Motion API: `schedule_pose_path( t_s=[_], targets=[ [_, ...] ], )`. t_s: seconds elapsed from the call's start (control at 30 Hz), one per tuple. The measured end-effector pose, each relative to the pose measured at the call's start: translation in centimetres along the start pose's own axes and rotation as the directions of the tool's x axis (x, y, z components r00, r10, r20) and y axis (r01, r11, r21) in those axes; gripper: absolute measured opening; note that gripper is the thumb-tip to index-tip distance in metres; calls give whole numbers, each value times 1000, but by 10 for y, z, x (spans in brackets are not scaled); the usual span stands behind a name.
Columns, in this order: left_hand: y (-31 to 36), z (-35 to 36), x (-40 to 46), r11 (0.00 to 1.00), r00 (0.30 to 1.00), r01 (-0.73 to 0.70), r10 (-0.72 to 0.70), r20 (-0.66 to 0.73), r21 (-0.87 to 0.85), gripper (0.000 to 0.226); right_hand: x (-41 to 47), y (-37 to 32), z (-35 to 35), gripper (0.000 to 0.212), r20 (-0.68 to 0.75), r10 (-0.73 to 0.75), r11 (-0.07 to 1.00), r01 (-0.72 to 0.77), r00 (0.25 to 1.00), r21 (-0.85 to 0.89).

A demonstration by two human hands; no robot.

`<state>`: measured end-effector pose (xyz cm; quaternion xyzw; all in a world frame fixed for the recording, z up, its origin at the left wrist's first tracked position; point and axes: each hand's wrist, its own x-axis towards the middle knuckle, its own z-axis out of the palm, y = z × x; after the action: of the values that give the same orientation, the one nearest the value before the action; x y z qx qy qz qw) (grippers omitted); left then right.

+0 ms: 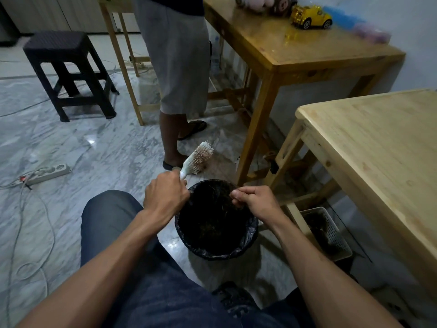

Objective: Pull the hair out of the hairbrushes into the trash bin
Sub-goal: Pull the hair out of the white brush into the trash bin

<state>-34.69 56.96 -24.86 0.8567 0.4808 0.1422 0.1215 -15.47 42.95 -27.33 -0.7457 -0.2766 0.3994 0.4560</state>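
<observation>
My left hand (165, 195) grips the handle of a white paddle hairbrush (198, 158), whose bristled head points up and away from me beyond the bin. A round trash bin (248, 242) lined with a black bag stands on the floor between my knees, with dark hair inside it. Over the bin's far right rim, my right hand (254, 201) has its fingers curled and pinches a small tuft of dark hair (238, 204).
A person in grey shorts (177, 67) and sandals stands just past the brush. A pale wooden table (378, 147) is at my right, with a white basket (328, 233) holding dark hair under it. A darker table (295, 48), a black stool (68, 69) and a power strip (49, 172) with cables are around.
</observation>
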Motion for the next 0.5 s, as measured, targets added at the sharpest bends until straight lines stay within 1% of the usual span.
schedule_pose_path(
  t_s=[0.1,0.13,0.17,0.2,0.23,0.27,0.3,0.33,0.4,0.5],
  targets=[
    [2,0,-2,1000,1000,-18,18,2,-2,17,-1,-1,-3,12,80,12,999,-8,997,-45],
    [3,1,-4,1000,1000,-29,29,2,-5,18,0,-2,-3,18,102,17,997,-10,995,-70],
    [4,1,-6,999,999,-42,42,2,-5,18,1,-6,-2,29,112,21,997,-12,993,-81],
    [4,2,-7,998,998,-59,59,4,-3,18,1,-10,0,43,110,22,999,-17,994,-50],
    [5,3,-8,997,997,-77,77,5,1,18,3,-13,1,58,96,19,999,-22,995,27],
    [6,3,-10,995,995,-97,97,9,6,18,4,-16,2,66,73,16,994,-24,997,111],
    [7,3,-11,993,993,-119,119,12,12,18,5,-21,3,67,57,11,984,-21,998,177],
    [9,2,-13,990,990,-141,140,14,20,18,6,-24,4,64,43,7,979,-16,999,206],
    [13,1,-15,983,983,-183,183,10,34,17,8,-28,4,49,13,-21,985,18,1000,169],
    [14,-1,-15,980,981,-195,195,4,35,17,15,-19,6,27,-93,-57,989,69,994,132]
  ],
)
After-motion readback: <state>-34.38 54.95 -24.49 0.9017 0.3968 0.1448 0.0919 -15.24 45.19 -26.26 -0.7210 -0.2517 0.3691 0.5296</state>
